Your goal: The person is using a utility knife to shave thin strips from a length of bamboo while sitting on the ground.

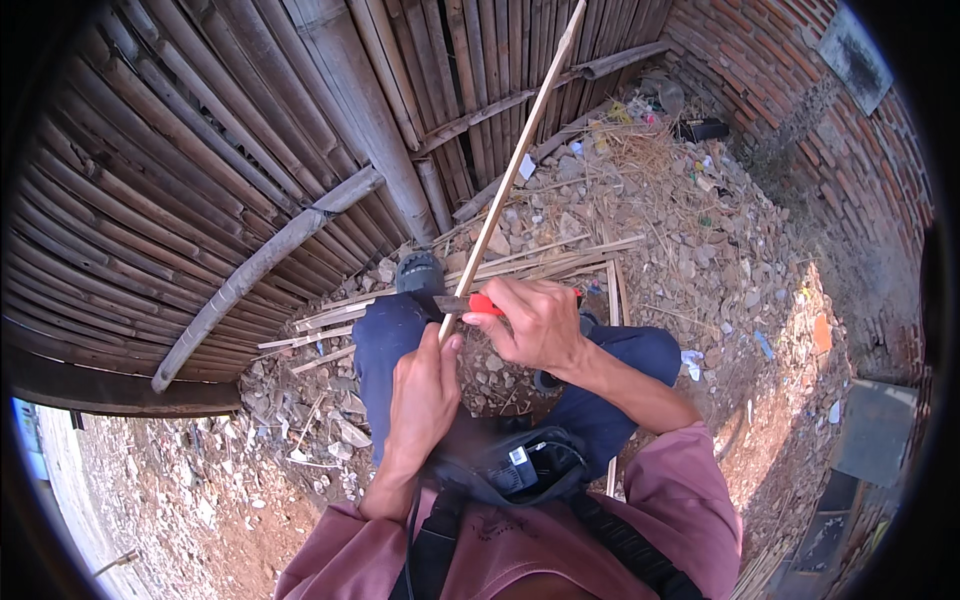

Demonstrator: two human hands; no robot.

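My left hand (422, 392) is closed around the lower end of a long, pale bamboo strip (512, 170), which slants up and away to the right. In my right hand (537, 322) is a knife (485, 303) with a red handle, gripped in closed fingers. Its short blade points left and lies across the strip, just above my left hand. Both hands are between my knees, over dark blue trousers (628, 352). Part of the handle is hidden inside my right fist.
Several cut strips (545, 262) lie on the rubble-covered ground (690, 270) ahead of me. A bamboo wall (200, 190) with a thick post (365, 100) rises at the left, and a brick wall (850, 130) at the right. A black bag (520, 465) hangs at my waist.
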